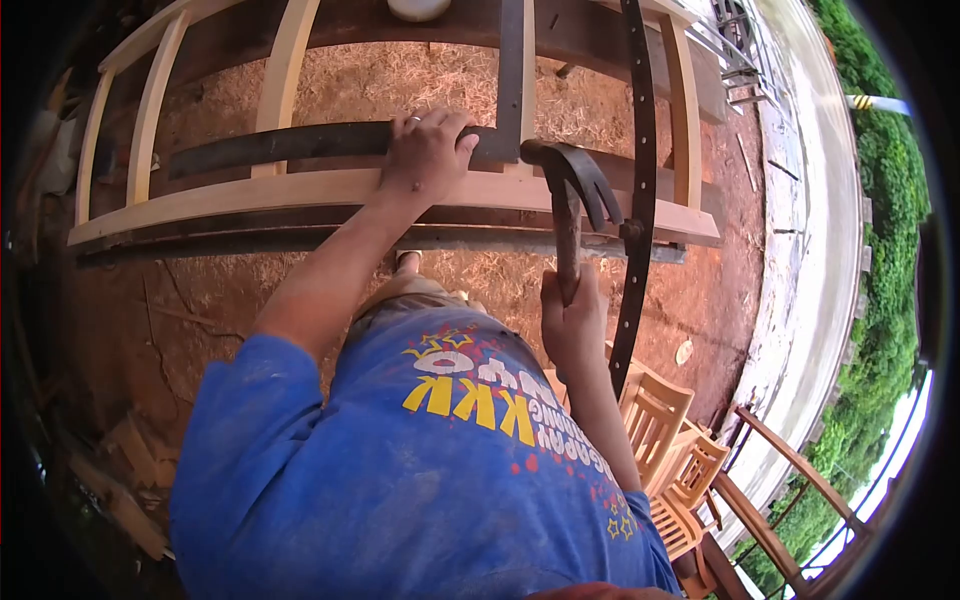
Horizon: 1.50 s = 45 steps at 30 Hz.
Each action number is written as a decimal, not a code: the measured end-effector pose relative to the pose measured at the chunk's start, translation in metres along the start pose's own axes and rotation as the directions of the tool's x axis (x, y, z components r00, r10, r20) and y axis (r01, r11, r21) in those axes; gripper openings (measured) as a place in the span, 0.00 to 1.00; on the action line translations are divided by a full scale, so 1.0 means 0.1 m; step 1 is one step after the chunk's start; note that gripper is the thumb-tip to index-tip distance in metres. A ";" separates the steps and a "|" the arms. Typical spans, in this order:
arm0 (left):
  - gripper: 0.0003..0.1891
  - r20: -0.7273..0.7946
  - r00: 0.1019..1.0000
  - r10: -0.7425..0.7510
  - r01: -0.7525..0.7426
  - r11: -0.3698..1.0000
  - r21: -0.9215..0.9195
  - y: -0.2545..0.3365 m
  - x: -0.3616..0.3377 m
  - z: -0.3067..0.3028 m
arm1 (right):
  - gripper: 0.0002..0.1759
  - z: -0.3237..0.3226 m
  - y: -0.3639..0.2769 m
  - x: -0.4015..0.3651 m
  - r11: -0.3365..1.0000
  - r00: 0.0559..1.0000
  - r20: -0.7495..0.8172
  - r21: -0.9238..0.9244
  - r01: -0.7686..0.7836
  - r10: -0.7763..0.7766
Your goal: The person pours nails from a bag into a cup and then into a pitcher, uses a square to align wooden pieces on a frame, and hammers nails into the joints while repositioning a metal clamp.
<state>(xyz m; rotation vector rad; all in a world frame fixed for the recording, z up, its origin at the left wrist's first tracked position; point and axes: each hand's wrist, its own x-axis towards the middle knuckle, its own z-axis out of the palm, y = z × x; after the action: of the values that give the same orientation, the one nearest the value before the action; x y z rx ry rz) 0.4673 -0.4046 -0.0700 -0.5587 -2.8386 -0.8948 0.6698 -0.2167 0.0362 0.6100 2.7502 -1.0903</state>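
Observation:
My left hand (428,158) lies over a dark carpenter's square (300,150), with its fingers curled across the blade and the thumb at the right. One leg of the square runs along the pale wooden rail (250,200); the other leg points away from me, beside a crosspiece (528,70). In my right hand (577,318) is a claw hammer (567,235), gripped by its wooden handle. The hammer's dark head is up over the rail, close to the square's corner, with the claw to the right.
The rail belongs to a slatted wooden frame (150,110). A dark metal bar with holes (643,120) crosses it at the right. Wooden chairs (655,410) stand to my lower right. Shavings cover the ground beneath, and wood scraps (135,450) lie at the lower left.

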 end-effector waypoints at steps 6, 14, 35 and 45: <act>0.36 0.049 0.997 0.056 -0.057 0.998 0.016 0.07 -0.02 -0.04 | 0.19 0.02 0.16 0.01 0.981 0.982 0.019 -0.040 -0.188 0.189; 0.57 0.342 0.939 0.018 -0.021 1.000 0.006 0.27 0.17 0.07 | 0.10 0.06 0.19 -0.06 0.964 0.917 -0.339 0.224 -0.139 0.211; 0.39 0.241 0.969 0.054 -0.047 0.998 -0.037 0.25 0.14 0.10 | 0.23 -0.96 0.73 0.84 0.951 0.755 -0.625 -0.061 -0.302 0.200; 0.39 0.159 0.987 0.029 -0.035 0.999 0.033 0.32 0.14 0.17 | 0.27 -1.44 1.57 1.66 0.925 0.792 -0.559 -0.109 -0.364 0.245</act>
<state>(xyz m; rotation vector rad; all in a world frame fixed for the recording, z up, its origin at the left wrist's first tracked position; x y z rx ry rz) 0.4664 -0.3662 -0.0637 -0.6993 -2.9701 -0.8281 0.5880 0.0385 0.0008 1.4649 2.9824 -0.6005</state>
